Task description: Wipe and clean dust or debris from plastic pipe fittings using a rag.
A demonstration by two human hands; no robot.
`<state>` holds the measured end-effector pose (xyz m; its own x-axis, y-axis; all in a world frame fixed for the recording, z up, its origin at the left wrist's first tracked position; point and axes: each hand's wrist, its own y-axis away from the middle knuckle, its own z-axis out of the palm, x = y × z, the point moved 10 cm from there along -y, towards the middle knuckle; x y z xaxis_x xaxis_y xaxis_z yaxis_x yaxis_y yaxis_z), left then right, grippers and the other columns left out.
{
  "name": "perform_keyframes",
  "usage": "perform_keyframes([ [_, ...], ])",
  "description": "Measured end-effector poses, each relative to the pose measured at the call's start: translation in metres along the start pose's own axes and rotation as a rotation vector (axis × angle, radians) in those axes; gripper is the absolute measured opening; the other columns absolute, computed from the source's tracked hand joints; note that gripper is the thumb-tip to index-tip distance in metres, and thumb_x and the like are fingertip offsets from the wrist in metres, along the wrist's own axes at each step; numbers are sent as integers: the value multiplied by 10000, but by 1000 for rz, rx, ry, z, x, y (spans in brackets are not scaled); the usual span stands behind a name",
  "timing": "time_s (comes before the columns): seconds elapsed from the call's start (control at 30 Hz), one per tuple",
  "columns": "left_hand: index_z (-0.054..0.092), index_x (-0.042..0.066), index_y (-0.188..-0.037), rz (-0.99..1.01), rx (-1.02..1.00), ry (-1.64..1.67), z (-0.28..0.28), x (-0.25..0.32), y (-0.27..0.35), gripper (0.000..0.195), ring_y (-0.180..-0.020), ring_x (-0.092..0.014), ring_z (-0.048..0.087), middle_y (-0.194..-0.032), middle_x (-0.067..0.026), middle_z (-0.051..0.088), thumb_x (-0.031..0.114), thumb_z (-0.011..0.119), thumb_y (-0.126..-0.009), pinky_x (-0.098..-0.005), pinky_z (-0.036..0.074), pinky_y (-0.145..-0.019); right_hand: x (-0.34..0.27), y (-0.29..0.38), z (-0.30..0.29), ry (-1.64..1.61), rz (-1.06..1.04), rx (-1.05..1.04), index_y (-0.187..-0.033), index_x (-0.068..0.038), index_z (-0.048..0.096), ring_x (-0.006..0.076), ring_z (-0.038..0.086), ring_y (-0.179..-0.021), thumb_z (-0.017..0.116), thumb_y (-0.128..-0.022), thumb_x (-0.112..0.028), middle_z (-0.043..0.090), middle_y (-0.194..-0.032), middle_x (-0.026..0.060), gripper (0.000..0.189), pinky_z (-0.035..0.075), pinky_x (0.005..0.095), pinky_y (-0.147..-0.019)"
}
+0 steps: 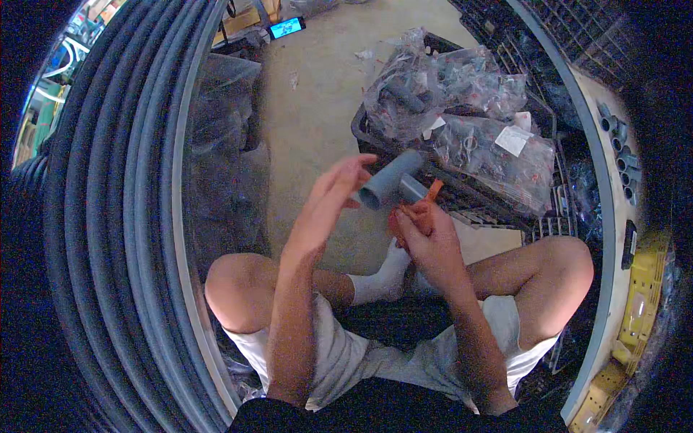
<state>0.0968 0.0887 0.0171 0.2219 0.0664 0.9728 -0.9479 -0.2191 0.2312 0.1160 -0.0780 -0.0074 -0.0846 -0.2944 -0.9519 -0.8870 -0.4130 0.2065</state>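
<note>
A grey plastic pipe tee (389, 181) is held up in front of me over the near edge of a black crate. Its side branch points down towards my right hand (430, 233). The fingers of that hand are pinched on a small orange object (435, 189) beside the branch; most of it is hidden and I cannot tell what it is. My left hand (338, 184), slightly blurred, is at the tee's left end with its fingers apart. Whether its fingertips touch the tee is unclear.
Clear plastic bags (492, 157) of parts fill the black crate (357, 130). Coiled dark grey pipe (124, 216) lines the left side. Short grey pipe fittings (625, 162) lie at the right beside yellow plastic parts (639, 308). A lit phone (287, 28) lies ahead.
</note>
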Motion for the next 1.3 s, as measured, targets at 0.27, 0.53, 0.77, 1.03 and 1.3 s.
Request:
perform_keyframes([
  [0.27,563,3,-1300,10,-122,66,15,-13,-1,437,-1084,-153,571,-1162,-63,637,155,672,-906,-297,460,-928,7,12,33,-100,167,-259,-1011,-49,557,109,574,-599,604,-936,-215,600,-713,22,188,498,303,-573],
  [0.53,539,30,-1321,312,-209,-1,22,29,9,516,-1146,-158,547,-1211,-62,615,90,711,-838,-313,421,-995,-2,33,50,-1271,598,-438,-1079,-84,532,107,444,-509,537,-943,-256,508,-721,-8,219,512,377,-634],
  [0.77,551,53,-1295,309,-115,-103,25,23,6,472,-1038,-141,568,-1089,-37,640,149,707,-860,-288,418,-956,6,23,39,-858,462,-268,-1087,-80,535,111,535,-565,564,-938,-281,585,-808,23,252,529,356,-669],
  [1.03,625,42,-1104,155,48,-44,16,5,2,287,-761,-81,542,-859,14,616,266,663,-928,-269,467,-685,-5,13,29,-114,37,-131,-1091,-22,575,182,641,-656,627,-916,-236,659,-841,54,281,519,334,-629],
  [1.3,620,7,-951,175,223,-220,3,0,-2,316,-651,-82,523,-728,-4,599,322,639,-938,-268,434,-579,-29,13,27,429,-268,-72,-922,5,631,303,667,-722,656,-885,-200,657,-788,208,211,494,387,-646],
])
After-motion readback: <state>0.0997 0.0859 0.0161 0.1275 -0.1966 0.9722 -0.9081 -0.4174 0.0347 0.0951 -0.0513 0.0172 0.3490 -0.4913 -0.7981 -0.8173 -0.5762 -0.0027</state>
